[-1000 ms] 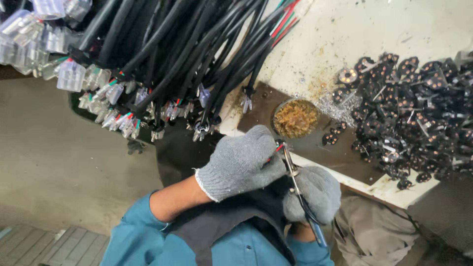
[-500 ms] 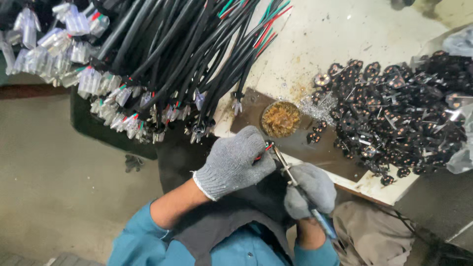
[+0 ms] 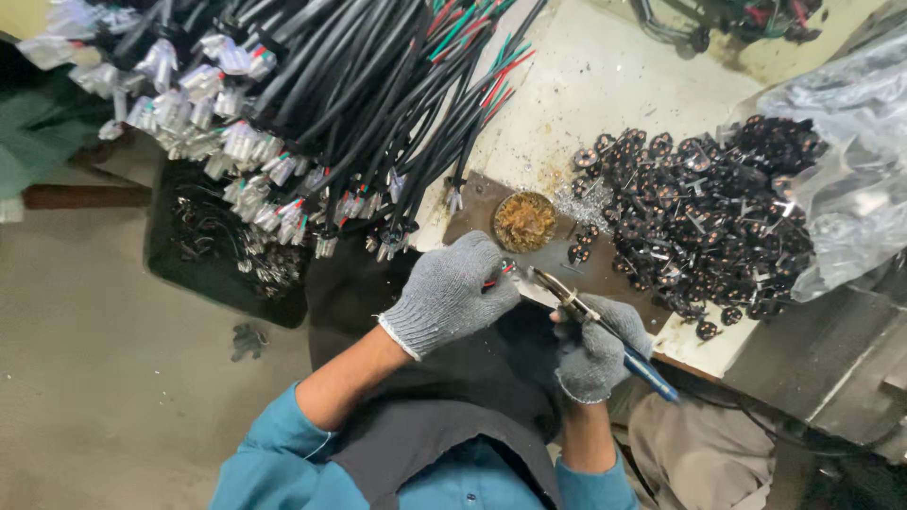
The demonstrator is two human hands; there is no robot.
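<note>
Fingers (image 3: 491, 274) pinch wire ends (image 3: 501, 274) | pliers (image 3: 590, 316) touching | table edge (image 3: 699, 354) beside

— What sort of place is shown?

— A small assembly workshop for electrical cables is indicated. A thick bundle of black cables (image 3: 331, 104) with white connectors is spread at eleven o'clock over a stained, scuffed workbench (image 3: 614, 85).

— What else supports that?

— A heap of small black parts (image 3: 699, 217) is piled at two o'clock beside a clear plastic bag (image 3: 841, 161), and a bare concrete floor (image 3: 104, 378) is seen at eight o'clock.
</note>
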